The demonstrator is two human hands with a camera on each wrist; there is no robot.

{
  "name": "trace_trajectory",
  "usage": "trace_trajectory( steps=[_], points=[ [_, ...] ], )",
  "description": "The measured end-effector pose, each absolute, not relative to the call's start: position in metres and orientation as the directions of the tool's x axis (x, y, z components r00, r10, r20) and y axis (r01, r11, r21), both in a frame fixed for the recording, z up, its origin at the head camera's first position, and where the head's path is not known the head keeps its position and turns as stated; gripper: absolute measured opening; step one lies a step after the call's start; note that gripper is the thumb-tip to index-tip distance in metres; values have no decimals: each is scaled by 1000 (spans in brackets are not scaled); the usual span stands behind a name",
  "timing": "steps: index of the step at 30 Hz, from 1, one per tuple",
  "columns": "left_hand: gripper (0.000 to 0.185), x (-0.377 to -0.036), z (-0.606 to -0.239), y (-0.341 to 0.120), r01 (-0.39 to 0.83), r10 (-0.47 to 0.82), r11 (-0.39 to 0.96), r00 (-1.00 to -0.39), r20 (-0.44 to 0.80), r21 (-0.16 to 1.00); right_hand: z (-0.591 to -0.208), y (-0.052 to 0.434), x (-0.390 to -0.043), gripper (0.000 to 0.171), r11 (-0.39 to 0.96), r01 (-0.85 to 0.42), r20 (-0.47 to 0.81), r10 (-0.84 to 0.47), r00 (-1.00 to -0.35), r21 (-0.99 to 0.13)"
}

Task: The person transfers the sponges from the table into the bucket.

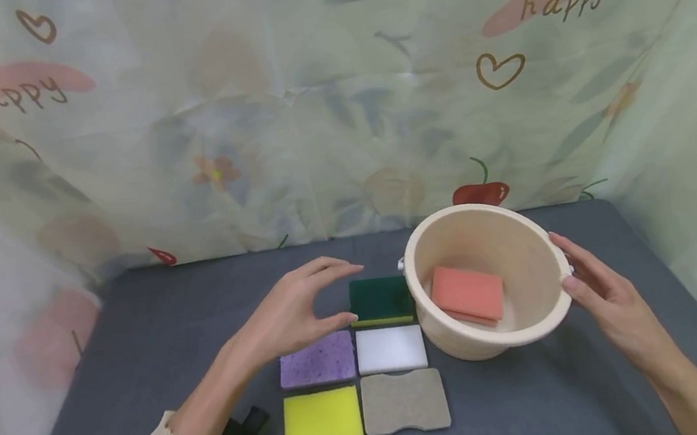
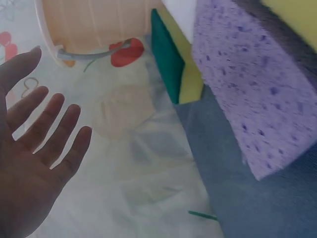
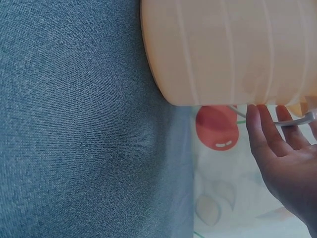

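Cream plastic bucket (image 1: 428, 309), right of centre in the head view; coral sponges (image 1: 467, 292) lie inside. Your right hand (image 1: 610, 301) touches its right side, fingers laid along it, not clenched. Your left hand (image 1: 291, 311), bare and spread wide, is beside the green sponge (image 1: 378, 299) at centre frame.

Left wrist view: palm empty, green sponge upper centre, apart from your fingers. Judgement: pinch it by opposite edges, clear of the purple sponge (image 2: 252, 79).

Right wrist view: fingertips meet the bucket wall near the grey handle (image 3: 304, 119). Judgement: light, steady pressure should prevent sliding.
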State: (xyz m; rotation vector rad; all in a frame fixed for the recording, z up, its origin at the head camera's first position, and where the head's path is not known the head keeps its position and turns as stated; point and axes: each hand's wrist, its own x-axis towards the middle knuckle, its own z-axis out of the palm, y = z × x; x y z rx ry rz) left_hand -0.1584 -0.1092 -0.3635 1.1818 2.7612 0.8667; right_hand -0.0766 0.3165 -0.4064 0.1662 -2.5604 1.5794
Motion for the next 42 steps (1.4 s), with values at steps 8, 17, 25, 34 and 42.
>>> trace_trajectory(
  steps=[8,17,25,34,42],
  points=[
    [65,-151,-373,-126,662,660,573,-722,207,482,-408,317,-76,59,421,-185,185,-41,-982,-888],
    [69,-143,-388,-148,577,617,609,-776,133,544,-408,317,-78,59,401,-189,186,-47,-981,-896],
    [69,-137,-402,-160,551,605,638,-791,93,538,-407,316,-79,59,434,-174,174,-41,-984,-884],
    [65,-137,-420,-171,509,585,675,-810,33,534,-409,316,-79,59,446,-164,167,-32,-985,-880],
    [62,-136,-435,-176,443,570,703,-819,-69,556,-410,316,-79,59,439,-173,173,-40,-984,-881]
  ],
)
